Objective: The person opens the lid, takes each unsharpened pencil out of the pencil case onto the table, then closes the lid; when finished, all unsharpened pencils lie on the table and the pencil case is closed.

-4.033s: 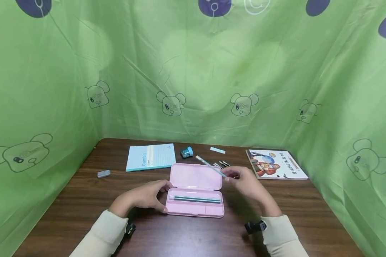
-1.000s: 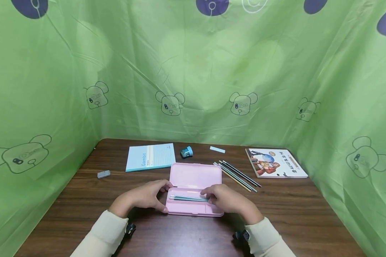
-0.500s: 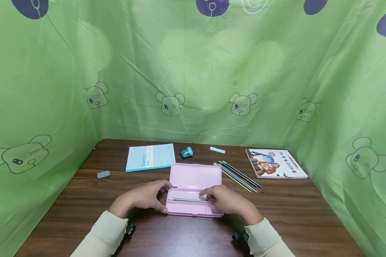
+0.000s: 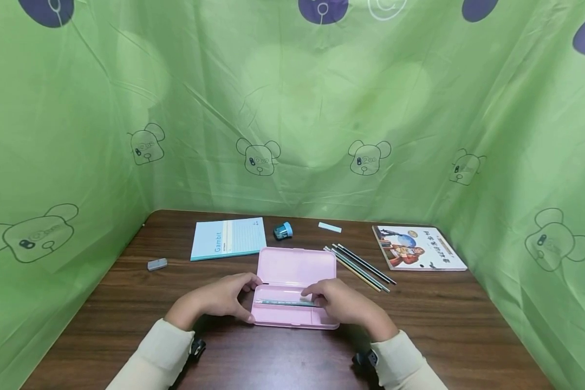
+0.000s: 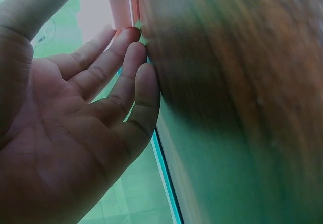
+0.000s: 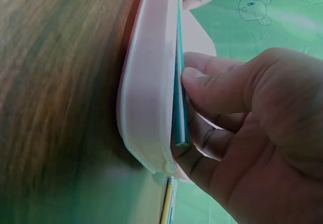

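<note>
A pink pencil case (image 4: 296, 267) lies unfolded on the table, lid tipped back. My left hand (image 4: 221, 295) holds its left end, thumb at the front corner and fingers near the hinge; the left wrist view has these fingertips against the pink edge. Over the right part of the tray, my right hand (image 4: 343, 302) pinches a green pencil (image 6: 180, 103) between thumb and fingers, close to the case's rim. In the head view the pencil (image 4: 283, 303) runs along the rear compartment, its right end hidden by the hand.
Several pencils (image 4: 363, 268) lie right of the case. Behind are a blue notebook (image 4: 229, 238), a teal sharpener (image 4: 283, 231) and a pale blue strip (image 4: 330, 227). A grey eraser (image 4: 157, 264) lies left, an illustrated book (image 4: 419, 248) right. Green cloth (image 4: 302, 108) surrounds the table.
Four seconds ago my right hand held a pencil above the lid's right side; it has since come down into the tray. Pencils there now overlap into one line. My left hand stayed put.
</note>
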`<state>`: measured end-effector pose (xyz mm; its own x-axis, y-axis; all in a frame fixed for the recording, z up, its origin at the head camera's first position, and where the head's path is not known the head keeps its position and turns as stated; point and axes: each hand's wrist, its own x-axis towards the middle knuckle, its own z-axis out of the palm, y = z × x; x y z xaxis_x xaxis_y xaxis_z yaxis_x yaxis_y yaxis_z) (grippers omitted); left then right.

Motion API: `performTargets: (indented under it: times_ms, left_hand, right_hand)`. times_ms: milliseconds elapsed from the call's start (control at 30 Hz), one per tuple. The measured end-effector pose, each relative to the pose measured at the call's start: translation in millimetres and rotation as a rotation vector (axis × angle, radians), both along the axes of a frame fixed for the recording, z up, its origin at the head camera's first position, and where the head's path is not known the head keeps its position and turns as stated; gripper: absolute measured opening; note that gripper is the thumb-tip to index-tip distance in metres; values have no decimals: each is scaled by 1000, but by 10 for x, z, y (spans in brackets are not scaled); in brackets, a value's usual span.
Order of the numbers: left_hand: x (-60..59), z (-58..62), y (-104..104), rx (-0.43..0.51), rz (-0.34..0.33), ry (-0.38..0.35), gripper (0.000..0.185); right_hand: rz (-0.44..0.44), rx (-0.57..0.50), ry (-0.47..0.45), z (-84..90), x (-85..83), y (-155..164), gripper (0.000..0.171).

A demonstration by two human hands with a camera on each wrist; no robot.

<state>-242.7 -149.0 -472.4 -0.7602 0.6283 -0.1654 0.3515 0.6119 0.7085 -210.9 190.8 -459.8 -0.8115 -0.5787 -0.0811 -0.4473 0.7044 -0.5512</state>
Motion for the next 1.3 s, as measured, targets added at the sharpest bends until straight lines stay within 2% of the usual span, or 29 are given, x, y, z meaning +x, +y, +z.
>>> performTargets:
  times_ms: [100,200,267,433,500,567,700,867,1100,1300]
  left_hand:
    - [2,4,0,1,2,-1,75]
    - [3,3,-1,1,4,-2,75]
    - [1,-1,-3,0,6,-3,75]
    - [-3,-13,-4,-9,15,-12,75]
    - [0,-13,-4,-9,18,-13,75]
    - [4,-8,-4,-4,16,-13,75]
    - [13,15,1,2,15,-17,75]
    - [5,44,7,-4,14,-16,75]
    - [-20,41,11,-8,13,-3,75]
    - [6,26,9,-11,18,-15,76]
  right_hand:
    - [2,-23,55,29,-12,37,47]
    - [-40,-76,143,72,-45,113,47]
    - [-130,-125,209,102,-76,179,44]
    - [-447,-175,309,143,-193,455,37]
    - [-523,-157,317,127,-243,611,36]
    - [-563,-131,314,85,-280,770,34]
    - [-601,-76,302,-63,-346,1045,34]
    - [-605,-59,261,-212,-401,1216,34]
    - [-592,-39,225,-260,-420,1233,34]
    - [-596,-34,207,-287,-409,1225,34]
